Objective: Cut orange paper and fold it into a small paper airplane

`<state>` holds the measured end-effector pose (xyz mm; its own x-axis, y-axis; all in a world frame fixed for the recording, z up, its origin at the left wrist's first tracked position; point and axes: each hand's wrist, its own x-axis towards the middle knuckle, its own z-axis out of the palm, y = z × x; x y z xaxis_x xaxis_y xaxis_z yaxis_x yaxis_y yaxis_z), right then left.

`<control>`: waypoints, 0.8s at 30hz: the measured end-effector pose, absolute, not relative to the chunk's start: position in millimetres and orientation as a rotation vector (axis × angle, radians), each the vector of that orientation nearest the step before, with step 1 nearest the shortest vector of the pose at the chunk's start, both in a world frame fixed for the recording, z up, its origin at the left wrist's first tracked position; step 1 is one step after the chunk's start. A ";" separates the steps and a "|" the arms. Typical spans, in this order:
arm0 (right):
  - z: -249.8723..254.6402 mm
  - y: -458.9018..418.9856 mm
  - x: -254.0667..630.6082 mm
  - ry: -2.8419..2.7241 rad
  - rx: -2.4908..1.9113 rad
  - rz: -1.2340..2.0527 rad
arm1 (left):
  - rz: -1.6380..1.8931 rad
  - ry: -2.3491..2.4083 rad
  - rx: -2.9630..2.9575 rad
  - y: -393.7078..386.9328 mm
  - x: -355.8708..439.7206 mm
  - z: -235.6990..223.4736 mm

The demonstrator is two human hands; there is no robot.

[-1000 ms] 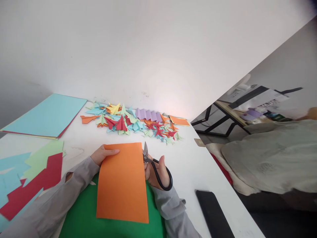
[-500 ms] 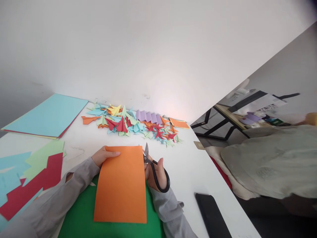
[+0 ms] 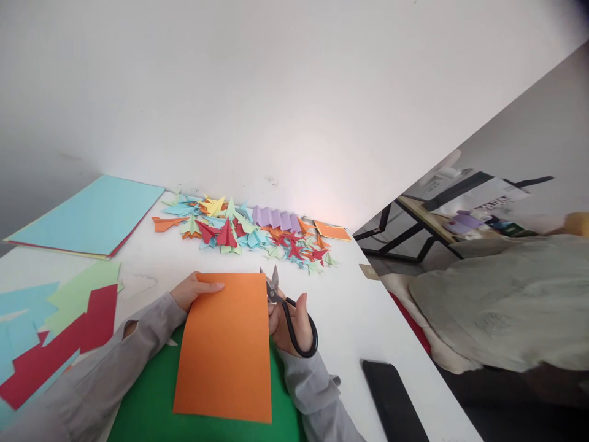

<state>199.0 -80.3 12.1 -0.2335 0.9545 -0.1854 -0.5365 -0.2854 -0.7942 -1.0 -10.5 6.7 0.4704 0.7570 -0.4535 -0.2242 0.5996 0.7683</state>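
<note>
As the head view shows, the left hand point(image 3: 188, 291) is clamped on the orange sheet point(image 3: 223, 350) near its top left corner, with its thumb flat on the front and its other fingers out of sight behind. The sheet is held up over the green sheet point(image 3: 142, 402), in front of the person. The right hand point(image 3: 300, 322) is closed around the scissors point(image 3: 272, 296), whose blades are apart by the sheet's top right corner; I cannot tell if its fingers pinch the paper too. The orange sheet looks light and a bit stiff, but it bows on the left, so it should bend and crease easily. A soft pinch at the edges seems best, as hard squeezing could wrinkle it.
</note>
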 end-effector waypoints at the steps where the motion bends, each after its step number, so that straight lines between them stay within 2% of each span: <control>1: 12.5 -80.8 198.5 -0.728 -0.834 1.739 | 0.660 0.883 0.701 -10.7 -1.1 6.9; 10: 9.5 -76.3 219.4 -0.752 -0.705 1.680 | 0.658 0.870 0.692 -9.3 -2.7 3.5; 15: 10.6 -73.0 222.9 -0.732 -0.830 1.508 | 0.711 0.891 0.668 -8.4 -1.4 3.1; 24: 0.0 -83.0 254.9 -0.962 -1.650 0.590 | 0.754 0.881 0.624 -8.3 -3.2 7.6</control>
